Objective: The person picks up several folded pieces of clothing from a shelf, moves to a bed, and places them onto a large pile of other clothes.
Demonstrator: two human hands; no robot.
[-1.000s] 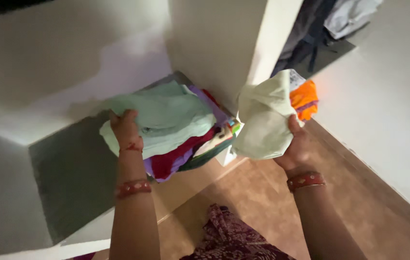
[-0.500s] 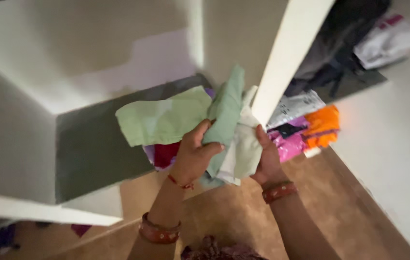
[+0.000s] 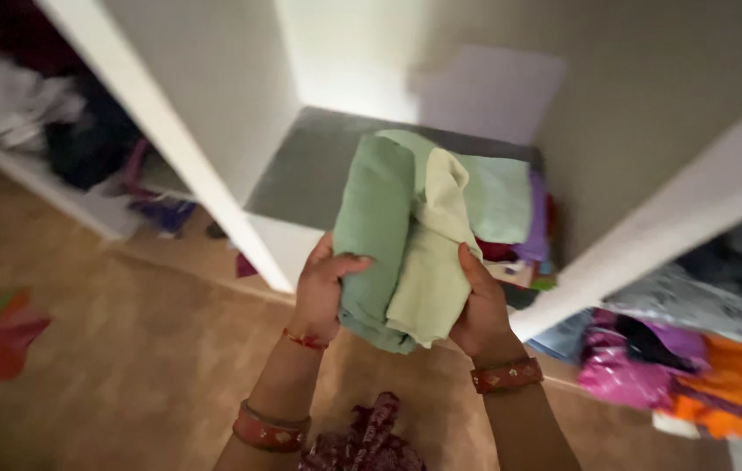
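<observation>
Mint-green cloth (image 3: 377, 227), pale yellow-green cloth (image 3: 432, 262), red patterned bangles (image 3: 506, 377).

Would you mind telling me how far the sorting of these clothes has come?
Done: a folded stack of coloured clothes sits on the grey shelf. In hand: left hand and right hand hold two folded green cloths. Left: the loose bright clothes lower right.

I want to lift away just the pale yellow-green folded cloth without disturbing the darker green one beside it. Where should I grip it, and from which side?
Probably grip the pale yellow-green folded cloth at its upper folded end, coming from above. That end pokes free over the darker green folded cloth, while its lower part is pressed between the left hand and the right hand.
</observation>
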